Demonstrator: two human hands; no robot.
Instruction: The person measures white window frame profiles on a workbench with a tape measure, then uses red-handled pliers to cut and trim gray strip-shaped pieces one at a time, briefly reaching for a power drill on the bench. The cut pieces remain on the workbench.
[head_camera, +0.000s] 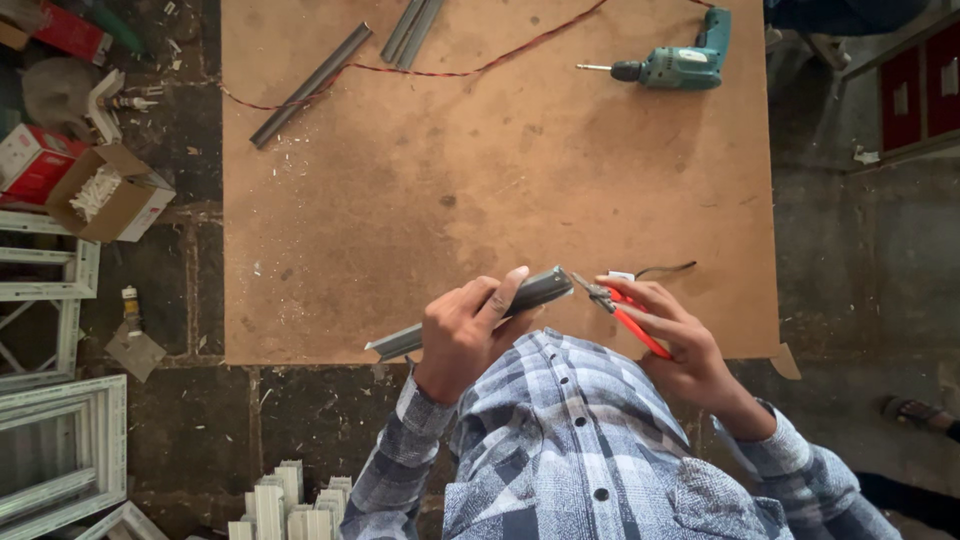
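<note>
L hand (462, 335) wrapped tight round grey metal channel (470, 313) held over near edge of brown worktable (500, 180), R hand (668, 330) closed on red-handled pliers (622, 312) w/ tips at channel's end — best keep channel braced steady, nip square.

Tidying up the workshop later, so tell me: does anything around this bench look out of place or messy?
The floor left of the brown board is littered: an open cardboard box sits askew among scraps and white frame pieces. The drill's twisted wire trails loose across the board. The left hand and right hand look ordinary.
</note>
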